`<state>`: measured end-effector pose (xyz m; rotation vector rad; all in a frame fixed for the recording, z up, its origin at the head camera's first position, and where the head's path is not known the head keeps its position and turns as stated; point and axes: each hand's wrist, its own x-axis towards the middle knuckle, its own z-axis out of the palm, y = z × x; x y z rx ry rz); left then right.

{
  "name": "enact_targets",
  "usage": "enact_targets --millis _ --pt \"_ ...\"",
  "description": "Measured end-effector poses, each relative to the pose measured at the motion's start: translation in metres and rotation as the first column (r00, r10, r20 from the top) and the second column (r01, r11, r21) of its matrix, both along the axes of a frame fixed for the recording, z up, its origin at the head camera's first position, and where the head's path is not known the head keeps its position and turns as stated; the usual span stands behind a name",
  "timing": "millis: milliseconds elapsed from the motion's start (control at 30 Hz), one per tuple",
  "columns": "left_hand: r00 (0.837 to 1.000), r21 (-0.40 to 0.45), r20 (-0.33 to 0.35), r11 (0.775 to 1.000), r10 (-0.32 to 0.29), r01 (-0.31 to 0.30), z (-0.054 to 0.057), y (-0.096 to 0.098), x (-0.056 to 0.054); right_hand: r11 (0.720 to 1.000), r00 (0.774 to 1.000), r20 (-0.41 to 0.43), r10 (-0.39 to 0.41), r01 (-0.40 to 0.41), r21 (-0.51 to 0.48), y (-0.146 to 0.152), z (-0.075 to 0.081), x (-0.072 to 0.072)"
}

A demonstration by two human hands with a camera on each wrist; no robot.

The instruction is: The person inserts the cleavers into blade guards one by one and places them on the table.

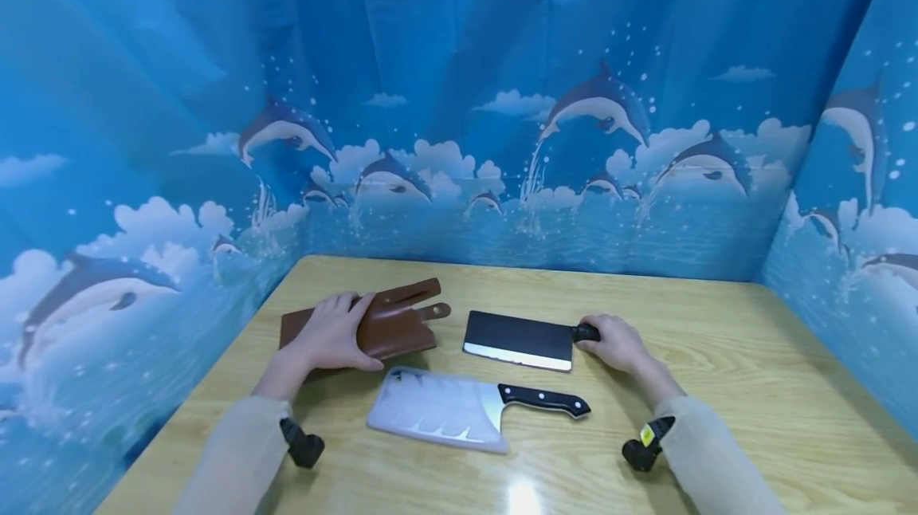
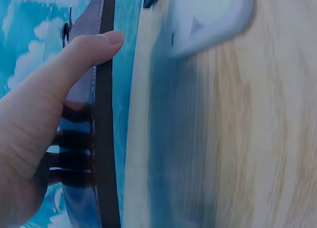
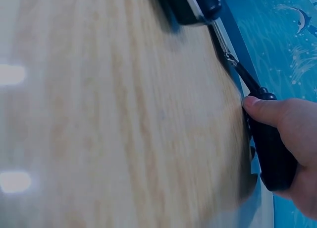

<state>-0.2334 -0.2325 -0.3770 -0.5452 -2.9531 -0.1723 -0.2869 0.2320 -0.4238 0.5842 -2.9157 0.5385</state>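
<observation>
My left hand (image 1: 332, 336) grips a brown leather cleaver sheath (image 1: 393, 330) at the left, thumb along its near edge. The sheath's strap with a snap points right. In the left wrist view the sheath (image 2: 104, 139) stands edge-on, with the thumb over it and the other fingers against its side. My right hand (image 1: 615, 342) holds a dark-bladed cleaver (image 1: 512, 338) by its black handle (image 3: 270, 148); the blade points left toward the sheath. Nearer to me lies a second cleaver (image 1: 541, 398), its blade inside a translucent whitish cover (image 1: 437, 411).
Everything is on or over a light wood table (image 1: 724, 355). A blue curtain (image 1: 459, 100) printed with dolphins closes off the back and both sides. The covered cleaver lies between my forearms.
</observation>
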Motion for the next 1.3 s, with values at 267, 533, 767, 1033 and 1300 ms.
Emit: enact_targets --millis 267,533,767,1033,1300 --pt "0.997 -0.022 -0.042 0.998 -0.058 0.057 0.004 0.026 0.003 1.000 0.999 -0.039 -0.008 0.008 -0.006 0.008 0.002 0.008" --pt "0.993 -0.038 -0.044 0.994 -0.107 0.105 0.002 0.040 0.002 0.999 0.995 -0.085 -0.043 0.040 -0.032 0.014 0.013 0.019" --pt "0.991 -0.063 -0.049 0.991 -0.122 0.118 -0.003 0.044 0.002 0.998 0.993 -0.118 -0.031 0.025 -0.053 0.016 0.024 0.026" --pt "0.981 -0.086 -0.115 0.985 -0.157 0.147 -0.007 0.049 0.001 0.997 0.986 -0.168 -0.008 -0.006 -0.081 0.013 0.035 0.035" --pt "0.977 -0.080 -0.102 0.981 -0.187 0.179 -0.009 0.061 0.000 0.996 0.977 -0.213 0.029 -0.047 -0.080 0.005 0.037 0.042"
